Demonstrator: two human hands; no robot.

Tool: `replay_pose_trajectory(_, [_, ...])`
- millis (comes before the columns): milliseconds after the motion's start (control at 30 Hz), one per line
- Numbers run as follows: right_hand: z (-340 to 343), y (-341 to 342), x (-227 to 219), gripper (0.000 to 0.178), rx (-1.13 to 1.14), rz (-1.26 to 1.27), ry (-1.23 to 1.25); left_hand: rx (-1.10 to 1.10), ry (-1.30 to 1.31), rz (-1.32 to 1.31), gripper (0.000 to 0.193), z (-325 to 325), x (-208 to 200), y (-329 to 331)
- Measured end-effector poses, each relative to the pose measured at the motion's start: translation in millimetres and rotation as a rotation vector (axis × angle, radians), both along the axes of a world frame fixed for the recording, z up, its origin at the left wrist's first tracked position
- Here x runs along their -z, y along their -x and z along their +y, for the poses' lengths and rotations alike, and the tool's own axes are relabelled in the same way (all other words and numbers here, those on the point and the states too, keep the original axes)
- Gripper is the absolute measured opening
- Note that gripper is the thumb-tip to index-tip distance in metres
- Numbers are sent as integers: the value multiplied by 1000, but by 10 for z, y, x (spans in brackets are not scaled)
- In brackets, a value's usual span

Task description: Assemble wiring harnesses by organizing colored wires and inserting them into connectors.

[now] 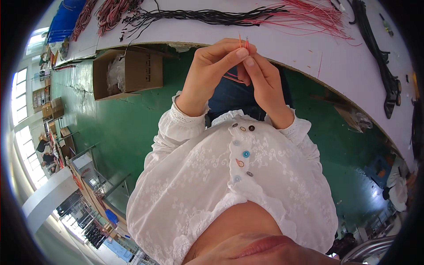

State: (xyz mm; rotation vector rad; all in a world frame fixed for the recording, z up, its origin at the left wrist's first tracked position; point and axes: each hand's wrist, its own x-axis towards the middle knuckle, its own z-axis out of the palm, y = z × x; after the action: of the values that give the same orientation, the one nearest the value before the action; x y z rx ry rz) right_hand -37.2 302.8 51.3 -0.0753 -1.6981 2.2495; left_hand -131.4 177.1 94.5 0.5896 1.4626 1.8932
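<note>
Close together at the table's near edge, my left hand [211,62] and my right hand [266,79] are both closed in a pinch, thumbs side by side. Thin orange-red wires [240,40] stick up from between the fingertips, their tips slightly apart. Lower lengths of these wires [234,78] curve out below the hands, over my dark-clothed lap. Which strand each hand grips is partly hidden by the fingers. Just beyond the hands lies a long bundle of black sleeved wires [198,17], fanning into loose red wire ends [309,20] at the right.
Coiled reddish wires [110,15] lie at the white table's [287,46] far left. A thick black cable [371,48] runs down its right side, and a single red wire [320,64] lies nearer. An open cardboard box [145,73] stands on the green floor at left.
</note>
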Motion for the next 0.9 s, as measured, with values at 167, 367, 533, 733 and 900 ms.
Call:
replay_pose_trajectory(167, [171,-72,-59,28,-31,-82,-59,-16,41,-60,22,-1,23,-34])
replay_pose_trajectory(367, [463,-194,-337,19,277,-35,-441,-168,83,281,17,53,9,-180])
replay_pose_trajectory(533, [456,-141,-305,14,132,29,-267,-145,179,446,18,82,-17,-248])
replay_pose_trajectory(733, [412,-134,-160,12,225,117,-242,-114,172,513,17,82,28,-260])
replay_pose_trajectory(900, [396,-126,-140,12,237,125,-225,-85,198,577,17,40,42,-230])
